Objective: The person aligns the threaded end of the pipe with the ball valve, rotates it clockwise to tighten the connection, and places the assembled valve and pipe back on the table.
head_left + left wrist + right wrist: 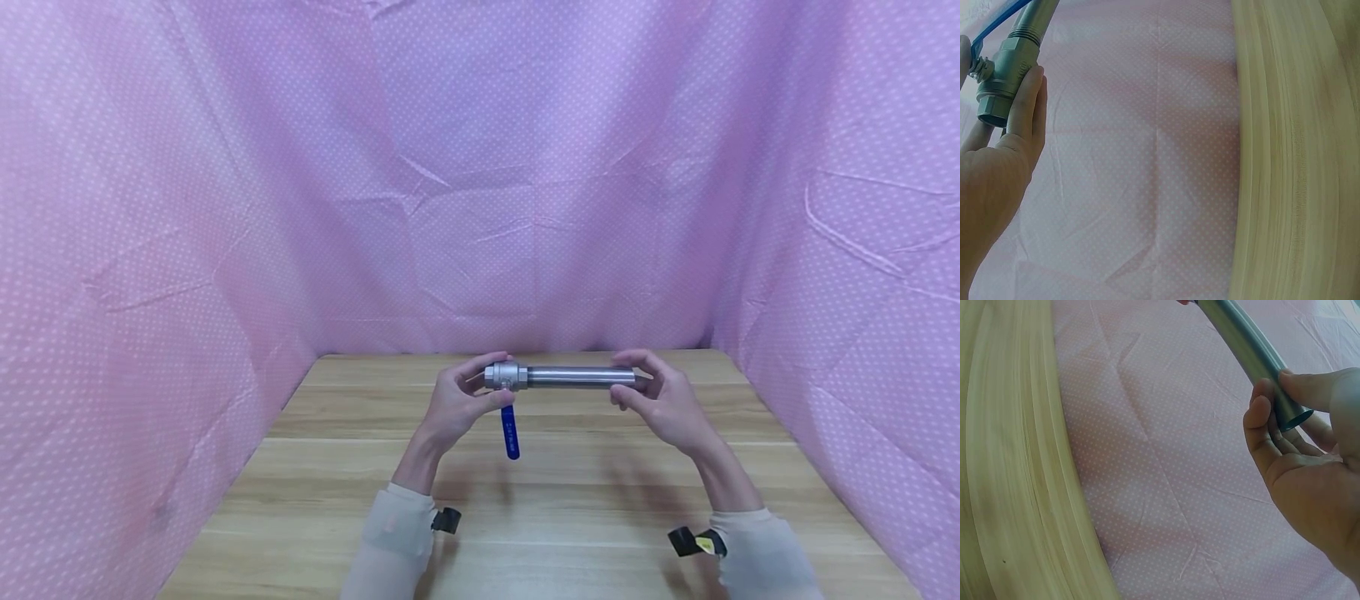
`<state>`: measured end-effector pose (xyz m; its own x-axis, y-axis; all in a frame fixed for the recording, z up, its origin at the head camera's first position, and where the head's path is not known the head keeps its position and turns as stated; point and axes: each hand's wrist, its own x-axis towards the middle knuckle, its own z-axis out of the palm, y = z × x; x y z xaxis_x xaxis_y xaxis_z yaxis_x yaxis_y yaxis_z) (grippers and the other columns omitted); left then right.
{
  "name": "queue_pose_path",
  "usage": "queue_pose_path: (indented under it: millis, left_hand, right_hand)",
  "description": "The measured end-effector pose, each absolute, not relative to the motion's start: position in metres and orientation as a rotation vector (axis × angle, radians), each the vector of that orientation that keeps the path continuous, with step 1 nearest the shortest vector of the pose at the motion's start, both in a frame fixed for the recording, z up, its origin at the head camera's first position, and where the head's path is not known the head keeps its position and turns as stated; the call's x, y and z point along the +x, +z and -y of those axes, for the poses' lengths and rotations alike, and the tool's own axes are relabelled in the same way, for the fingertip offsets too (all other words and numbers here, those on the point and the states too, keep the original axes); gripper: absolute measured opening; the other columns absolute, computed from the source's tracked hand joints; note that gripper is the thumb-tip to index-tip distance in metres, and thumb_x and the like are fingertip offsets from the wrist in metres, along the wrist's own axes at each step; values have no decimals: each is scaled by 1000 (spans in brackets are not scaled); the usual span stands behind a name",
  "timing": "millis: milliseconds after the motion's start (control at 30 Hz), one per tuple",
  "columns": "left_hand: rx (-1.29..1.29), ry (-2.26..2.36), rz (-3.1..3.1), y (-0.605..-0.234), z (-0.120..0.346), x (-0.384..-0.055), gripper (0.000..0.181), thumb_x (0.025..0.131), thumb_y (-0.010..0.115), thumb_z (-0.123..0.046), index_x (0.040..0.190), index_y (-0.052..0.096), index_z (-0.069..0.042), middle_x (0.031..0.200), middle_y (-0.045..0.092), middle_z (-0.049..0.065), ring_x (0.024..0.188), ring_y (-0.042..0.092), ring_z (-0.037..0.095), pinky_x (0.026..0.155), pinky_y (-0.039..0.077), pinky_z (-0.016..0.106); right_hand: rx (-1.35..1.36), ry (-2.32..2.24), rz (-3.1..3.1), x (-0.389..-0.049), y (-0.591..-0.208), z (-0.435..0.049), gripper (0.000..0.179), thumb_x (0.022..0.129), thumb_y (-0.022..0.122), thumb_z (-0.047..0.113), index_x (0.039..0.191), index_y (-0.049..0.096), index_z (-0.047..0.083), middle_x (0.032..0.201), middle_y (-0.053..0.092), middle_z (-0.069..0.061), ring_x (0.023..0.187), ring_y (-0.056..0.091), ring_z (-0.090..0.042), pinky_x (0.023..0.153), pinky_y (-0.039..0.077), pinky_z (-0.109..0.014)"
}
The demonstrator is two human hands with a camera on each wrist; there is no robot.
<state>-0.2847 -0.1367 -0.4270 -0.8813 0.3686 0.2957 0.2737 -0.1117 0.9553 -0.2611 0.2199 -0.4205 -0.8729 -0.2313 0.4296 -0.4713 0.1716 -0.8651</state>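
A silver ball valve (507,376) with a blue lever handle (511,433) is joined to a straight metal pipe (577,377), held level above the table. My left hand (459,407) grips the valve body between thumb and fingers, and the lever points down toward me. In the left wrist view, threads show where the pipe meets the valve (1007,78). My right hand (667,406) pinches the far right end of the pipe. The pipe's open end (1295,419) shows between thumb and fingers in the right wrist view.
A wood-grain table (570,517) lies beneath both hands. Pink dotted cloth (480,208) hangs behind it and along both sides. Black straps with small mounts (447,521) sit at the wrists over light sleeves.
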Motion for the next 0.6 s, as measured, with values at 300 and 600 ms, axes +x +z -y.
queue_pose_path:
  millis: [300,600]
  left_hand:
    - [733,2158,-2056,-426,136,-283,68,94,87,-1,158,64,-7,160,65,16,130,73,23,105,67,33]
    - [733,2171,-2073,-428,135,-283,65,95,87,-3,156,67,-11,158,66,14,131,72,24,104,67,33]
  right_hand:
    - [614,1618,2311,-261,-421,-222,29,106,76,4,134,71,-2,88,73,6,78,72,-6,66,60,-23]
    - [593,1616,2331,-260,-421,-221,30,108,76,9,137,71,1,97,73,9,81,71,-3,67,60,-22]
